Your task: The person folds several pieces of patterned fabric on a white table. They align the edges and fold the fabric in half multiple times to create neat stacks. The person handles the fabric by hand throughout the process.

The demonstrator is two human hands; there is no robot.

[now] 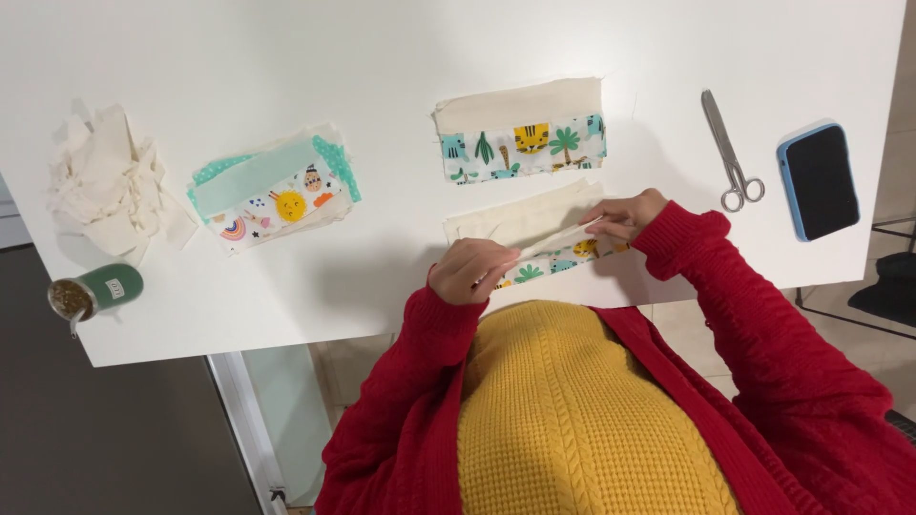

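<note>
Both my hands, left [468,270] and right [625,215], pinch a cream-and-animal-print fabric piece [544,243] between their fingers; green lidded jar [95,291] holds something speckled, contents unclear.

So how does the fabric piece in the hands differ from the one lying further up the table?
The held piece is gripped at both ends by the left hand and right hand, its cream edge folded over; the far piece lies flat and untouched, print fully showing. Both pair cream cloth with an animal print.

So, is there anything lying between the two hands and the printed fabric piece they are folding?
No. Both the left hand and the right hand already pinch the printed fabric piece directly. The scissors, phone and other fabric piece lie apart from it.
</note>
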